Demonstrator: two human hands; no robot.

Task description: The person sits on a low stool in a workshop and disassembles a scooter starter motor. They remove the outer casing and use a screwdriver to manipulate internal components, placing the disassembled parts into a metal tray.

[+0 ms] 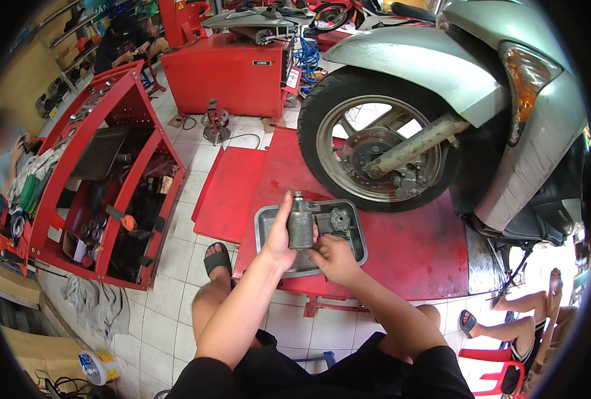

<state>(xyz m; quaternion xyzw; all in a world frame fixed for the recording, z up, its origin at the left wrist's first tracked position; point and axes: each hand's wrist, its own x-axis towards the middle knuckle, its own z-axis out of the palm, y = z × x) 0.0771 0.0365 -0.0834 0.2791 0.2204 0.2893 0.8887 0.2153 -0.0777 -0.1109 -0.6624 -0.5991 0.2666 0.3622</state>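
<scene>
A grey metal cylinder with a narrow shaft on top, apparently a starter motor, stands upright in my left hand. The thumb runs up its left side, and the other fingers wrap behind it, their tips showing on its right. My right hand is closed beside the motor's lower end, thumb and fingers bent together; whatever they pinch is hidden. Below both hands a metal tray rests on the red platform. Inside it, right of the motor, lie greasy metal parts.
A silver scooter's front wheel stands on the platform just beyond the tray. On the left is a red tool cart; a red cabinet is behind. A bucket sits lower left. Other people sit at left, back left and lower right.
</scene>
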